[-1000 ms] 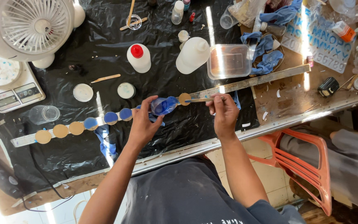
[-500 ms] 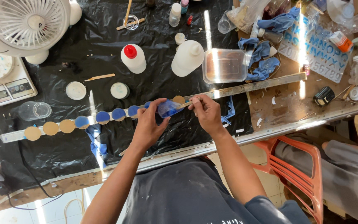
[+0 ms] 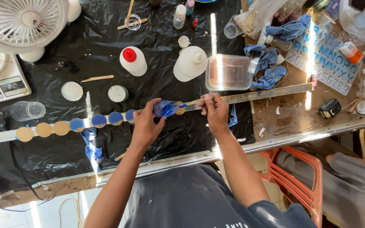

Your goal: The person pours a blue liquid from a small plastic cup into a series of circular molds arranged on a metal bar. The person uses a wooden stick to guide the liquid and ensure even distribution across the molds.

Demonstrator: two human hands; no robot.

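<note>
- far left on the worktop (image 3: 182, 80), which is covered in black plastic sheet, sit a white fan (image 3: 22, 19) and a small scale (image 3: 3, 86), with a clear cup (image 3: 28, 110) lying on its side just below.
- a long strip (image 3: 5, 136) runs across the sheet, carrying a row of round discs (image 3: 43, 129): the leftmost ones are bare tan, those nearer the hands are coated blue.
- two round lids (image 3: 72, 90) lie just above the strip, and a white bottle with a red cap (image 3: 132, 61) stands further back.
- the left hand (image 3: 146, 126) has its fingers closed around a small blue-stained cup (image 3: 165, 108), tipped over the strip right beside the last blue disc.
- the right hand (image 3: 214, 112) pinches a wooden stick (image 3: 193, 102) between closed fingers, its tip at the mouth of the cup.
- to do this well, i'd judge: keep the cup low and close over the disc, let the stick guide a thin stream, stop short of the edge and spread outward so no blue runs onto the strip.
- a larger white bottle (image 3: 189, 63) and a clear plastic box (image 3: 229, 72) stand just behind the hands; keep the elbows clear of them.
- to the right lie blue rags (image 3: 271, 67), a letter mould (image 3: 330, 63), and an orange chair (image 3: 300, 177) below the edge.
</note>
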